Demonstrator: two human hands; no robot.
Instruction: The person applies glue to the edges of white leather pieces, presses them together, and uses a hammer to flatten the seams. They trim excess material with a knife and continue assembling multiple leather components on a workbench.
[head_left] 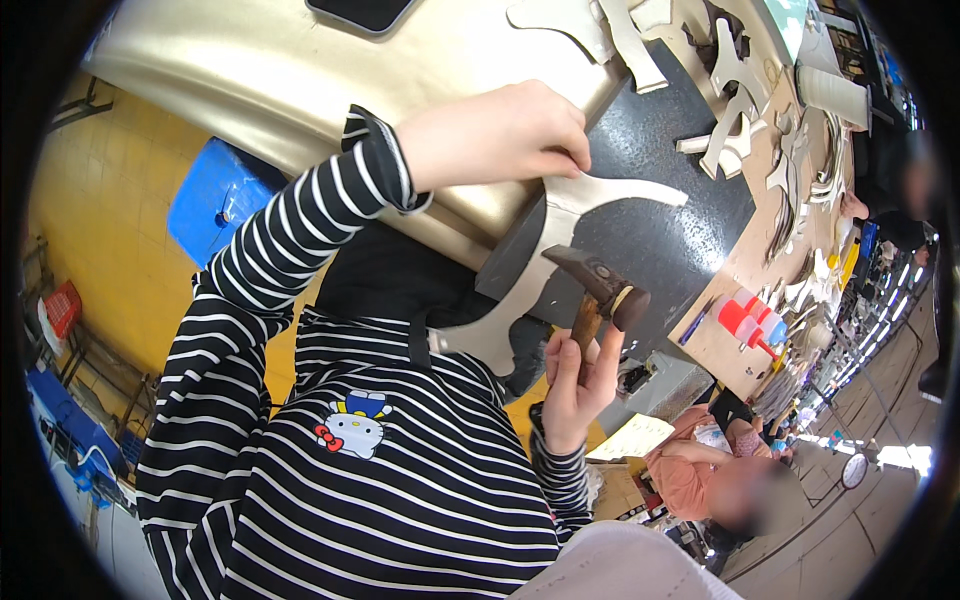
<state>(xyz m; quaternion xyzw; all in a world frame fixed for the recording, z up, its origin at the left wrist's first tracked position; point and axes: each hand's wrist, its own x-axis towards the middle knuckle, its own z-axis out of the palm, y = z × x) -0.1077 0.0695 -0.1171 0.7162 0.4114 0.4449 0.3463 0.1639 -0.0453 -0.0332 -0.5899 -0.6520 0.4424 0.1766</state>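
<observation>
My left hand [495,135] is closed, with thumb and fingertips pinching the top of a white, curved, leather-like cut piece [520,300]. One arm of this piece reaches right over the dark slab [690,235]; the rest hangs down past the slab's near edge toward my body. In my right hand [580,390] is a hammer [602,290], its wooden handle gripped close below the dark metal head. The head overlaps the cut piece in view; whether they touch, I cannot tell.
Similar pale cut pieces [738,130] lie on the slab and along the table [745,372]. Red-and-white bottles [740,322] and a pen [696,322] are at the right. A blue stool [205,205] stands at the left. A co-worker in pink [690,460] sits at lower right.
</observation>
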